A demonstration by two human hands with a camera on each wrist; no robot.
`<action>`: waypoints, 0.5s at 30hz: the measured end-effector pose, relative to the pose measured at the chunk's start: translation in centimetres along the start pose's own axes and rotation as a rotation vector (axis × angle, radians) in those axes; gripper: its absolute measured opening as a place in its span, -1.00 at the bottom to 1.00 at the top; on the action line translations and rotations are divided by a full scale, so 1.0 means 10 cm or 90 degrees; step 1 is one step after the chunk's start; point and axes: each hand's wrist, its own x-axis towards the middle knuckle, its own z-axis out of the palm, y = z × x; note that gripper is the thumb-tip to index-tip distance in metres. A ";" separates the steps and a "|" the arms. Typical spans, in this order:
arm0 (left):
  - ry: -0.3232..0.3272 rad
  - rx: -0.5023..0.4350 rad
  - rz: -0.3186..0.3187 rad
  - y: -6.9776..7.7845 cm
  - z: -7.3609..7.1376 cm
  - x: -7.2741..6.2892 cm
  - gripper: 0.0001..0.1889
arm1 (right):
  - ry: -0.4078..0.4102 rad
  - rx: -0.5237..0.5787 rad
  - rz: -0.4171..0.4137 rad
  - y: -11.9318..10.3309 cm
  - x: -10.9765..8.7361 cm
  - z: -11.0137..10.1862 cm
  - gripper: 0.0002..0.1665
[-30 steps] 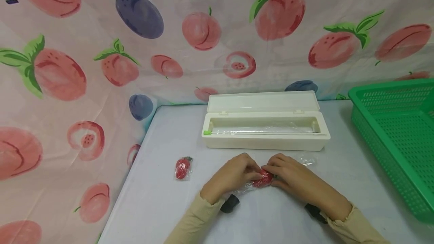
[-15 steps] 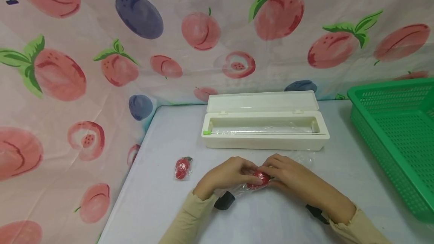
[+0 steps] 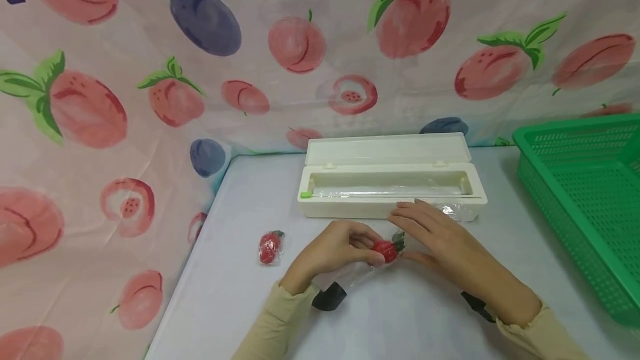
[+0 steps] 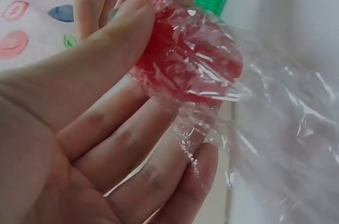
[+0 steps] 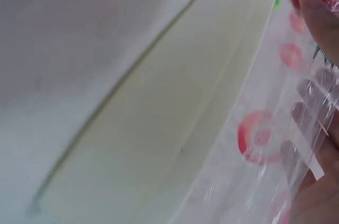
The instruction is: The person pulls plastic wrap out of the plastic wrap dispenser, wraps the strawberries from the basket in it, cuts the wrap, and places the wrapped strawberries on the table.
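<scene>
My left hand pinches a red strawberry with green leaves between thumb and fingers. Clear cling film covers the strawberry's red body in the left wrist view and trails away from it. Beside the leaves, my right hand is raised with its fingers extended and apart, the thumb lower down. In the right wrist view, film hangs across in front of spread fingers. A second strawberry, wrapped in film, lies on the table to the left.
Behind the hands stands a white cling film box, lid raised, with a roll inside and a green slider at its left end. A green basket stands at the right. Fruit-patterned cloth hangs behind the table.
My right hand has moved off the strawberry, up and to the right, and its fingers have spread. The green leaves now show. My left hand still holds the strawberry.
</scene>
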 end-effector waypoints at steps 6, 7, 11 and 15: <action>0.009 -0.028 0.029 0.08 -0.03 -0.02 -0.70 | 0.045 -0.017 -0.023 0.03 0.05 -0.11 -0.38; 0.010 -0.036 0.033 0.09 -0.03 -0.03 -0.69 | 0.057 -0.018 -0.026 0.03 0.06 -0.12 -0.41; 0.015 -0.075 0.038 0.13 -0.03 -0.06 -0.65 | 0.090 -0.019 -0.015 0.02 0.12 -0.15 -0.35; 0.029 -0.117 0.044 0.17 -0.03 -0.09 -0.62 | 0.098 -0.020 0.023 0.00 0.17 -0.17 -0.38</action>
